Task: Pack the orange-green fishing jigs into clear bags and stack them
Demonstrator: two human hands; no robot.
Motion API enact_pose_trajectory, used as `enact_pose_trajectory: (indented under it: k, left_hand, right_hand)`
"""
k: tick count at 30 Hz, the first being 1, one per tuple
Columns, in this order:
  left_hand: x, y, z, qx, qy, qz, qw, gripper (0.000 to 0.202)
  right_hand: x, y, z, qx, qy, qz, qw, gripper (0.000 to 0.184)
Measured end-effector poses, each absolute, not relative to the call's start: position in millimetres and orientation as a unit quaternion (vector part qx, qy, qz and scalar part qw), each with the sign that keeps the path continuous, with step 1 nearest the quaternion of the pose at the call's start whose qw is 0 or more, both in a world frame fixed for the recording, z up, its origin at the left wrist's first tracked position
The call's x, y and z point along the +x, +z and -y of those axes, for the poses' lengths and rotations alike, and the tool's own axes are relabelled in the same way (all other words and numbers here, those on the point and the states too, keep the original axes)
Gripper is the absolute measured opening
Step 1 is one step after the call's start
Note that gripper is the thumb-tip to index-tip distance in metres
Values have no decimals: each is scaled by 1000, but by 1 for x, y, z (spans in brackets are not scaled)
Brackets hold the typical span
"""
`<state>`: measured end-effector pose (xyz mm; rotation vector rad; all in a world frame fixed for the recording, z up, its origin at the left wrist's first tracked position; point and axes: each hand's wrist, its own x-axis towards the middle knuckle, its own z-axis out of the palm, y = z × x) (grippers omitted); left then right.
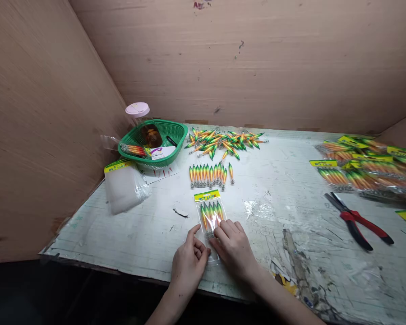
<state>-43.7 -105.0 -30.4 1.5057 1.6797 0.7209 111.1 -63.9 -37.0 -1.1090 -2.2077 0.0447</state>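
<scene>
In front of me on the table lies a clear plastic lure bag [207,197] with a yellow-and-green header. Inside it is a row of several green, yellow and orange fishing lures [211,212], their hook ends toward me. My left hand [188,259] is at the bag's lower left edge, thumb against the plastic, with the index finger lifted and the others curled. On the lower right part of the bag, my right hand [235,248] has its fingers bent and closed, covering that corner. Just beyond the bag, loose lures [208,175] stand in a neat row.
A pile of loose lures [223,142] lies farther back. At left are a green basket [176,155] with a lidded cup [137,109], and a stack of unfilled bags [123,192]. Filled packets [362,169] and red-handled pliers [353,221] lie right. Wooden panels [240,67] enclose the table.
</scene>
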Motion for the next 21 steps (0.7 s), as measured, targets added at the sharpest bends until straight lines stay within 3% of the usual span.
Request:
enact_pose_trajectory:
  k: [7,13,17,21]
  left_hand:
    - [-41,-19,101,454,343,-664,484,56]
    - [-41,-17,100,273,411,-593,637,78]
    - [-39,-15,102,258,413,-580,654,85]
    - [-36,-22,104,292,421,-583,630,78]
  right_hand:
    - [118,-27,78,-423,117,841,316,16]
    - [119,-22,86,-411,292,827,249,10]
    - [119,-19,79,-418,358,810,200,14]
    - [121,-12,77,-393,393,812,182,10]
